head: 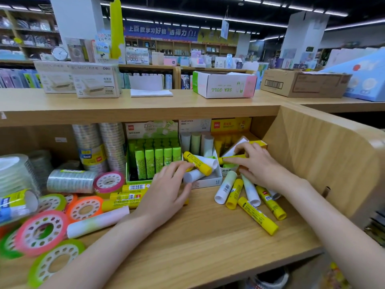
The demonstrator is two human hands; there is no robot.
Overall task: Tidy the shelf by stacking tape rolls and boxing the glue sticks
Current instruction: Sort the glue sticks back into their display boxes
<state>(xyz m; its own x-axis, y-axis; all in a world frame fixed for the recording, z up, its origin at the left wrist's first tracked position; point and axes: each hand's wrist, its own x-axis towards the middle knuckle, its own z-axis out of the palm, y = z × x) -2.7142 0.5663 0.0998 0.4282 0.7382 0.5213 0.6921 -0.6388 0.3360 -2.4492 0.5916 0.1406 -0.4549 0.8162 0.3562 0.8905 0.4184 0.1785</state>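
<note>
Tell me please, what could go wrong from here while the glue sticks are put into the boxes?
1. The yellow glue stick lies across white sticks at the white box front; the left hand may knock it out.
2. Loose sticks near the shelf edge could roll off.
3. The right hand may tip the yellow box.

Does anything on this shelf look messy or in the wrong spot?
Yes. A yellow glue stick lies slanted across the white box of pale sticks, more yellow ones lie loose on the shelf board, and coloured tape rolls sprawl unstacked at left.
</note>
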